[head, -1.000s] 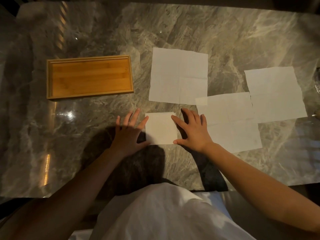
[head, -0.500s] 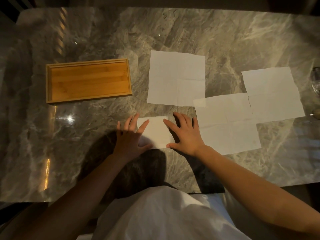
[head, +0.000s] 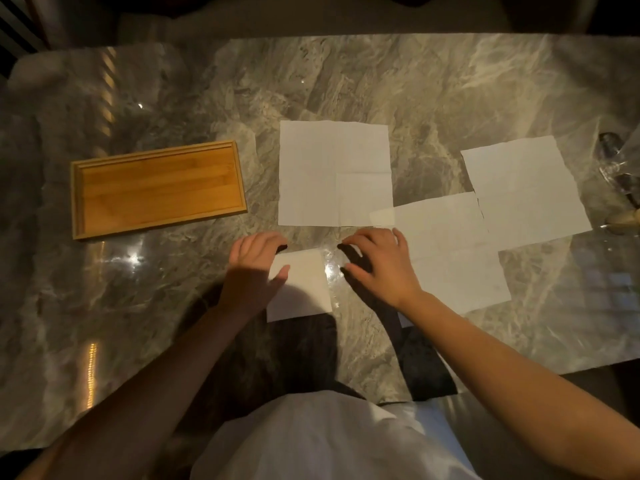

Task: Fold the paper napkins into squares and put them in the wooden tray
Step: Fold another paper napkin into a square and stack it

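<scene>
A small folded white napkin (head: 303, 285) lies on the marble table close to me. My left hand (head: 252, 266) grips its upper left corner, fingers curled over the far edge and thumb lying on top. Just right of the napkin, my right hand (head: 381, 268) hovers with loosely curled fingers and holds nothing. The empty wooden tray (head: 156, 188) sits at the left. Three unfolded napkins lie flat: one in the middle (head: 334, 173), one to the right (head: 453, 254), and one at the far right (head: 526, 188) that overlaps it.
Clear glassware (head: 620, 168) stands at the table's right edge. The grey marble table (head: 346, 81) stretches beyond the napkins, and its near edge runs just in front of my white shirt (head: 329, 438).
My left hand has slid onto the folded napkin's left corner and curled its fingers round it. My right hand has come off the napkin's right edge. The view has tilted down.
</scene>
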Demonstrator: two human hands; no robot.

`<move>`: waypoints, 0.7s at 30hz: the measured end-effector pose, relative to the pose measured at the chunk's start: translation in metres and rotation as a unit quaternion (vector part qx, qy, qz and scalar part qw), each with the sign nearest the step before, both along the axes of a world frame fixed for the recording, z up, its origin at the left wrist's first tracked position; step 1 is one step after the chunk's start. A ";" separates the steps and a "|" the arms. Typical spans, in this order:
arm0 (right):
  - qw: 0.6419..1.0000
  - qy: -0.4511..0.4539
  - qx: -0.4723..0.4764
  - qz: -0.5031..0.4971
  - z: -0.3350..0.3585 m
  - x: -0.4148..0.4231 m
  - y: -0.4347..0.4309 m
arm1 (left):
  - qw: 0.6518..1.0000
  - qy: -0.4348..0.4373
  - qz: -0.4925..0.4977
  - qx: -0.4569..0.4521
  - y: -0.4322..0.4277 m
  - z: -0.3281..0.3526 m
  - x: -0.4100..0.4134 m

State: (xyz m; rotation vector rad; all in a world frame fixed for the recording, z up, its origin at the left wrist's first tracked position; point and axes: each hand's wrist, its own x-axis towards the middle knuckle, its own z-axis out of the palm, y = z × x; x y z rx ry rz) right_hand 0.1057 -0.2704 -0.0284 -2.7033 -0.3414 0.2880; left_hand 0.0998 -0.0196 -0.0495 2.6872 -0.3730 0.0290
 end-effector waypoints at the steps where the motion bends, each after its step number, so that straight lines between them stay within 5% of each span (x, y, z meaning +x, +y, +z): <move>1: 1.000 -0.011 0.000 -0.022 0.000 0.006 -0.005 | 1.000 0.006 0.011 -0.018 0.000 0.001 0.008; 5: 0.994 -0.036 -0.005 -0.104 -0.002 0.035 -0.026 | 0.999 0.052 -0.009 -0.010 -0.004 0.002 0.046; 12: 0.984 0.048 -0.026 -0.167 -0.011 0.060 -0.038 | 0.992 0.102 -0.010 0.072 -0.014 -0.004 0.086; 21: 0.989 0.044 -0.039 -0.134 -0.012 0.066 -0.044 | 0.997 -0.033 -0.038 0.051 -0.007 -0.014 0.088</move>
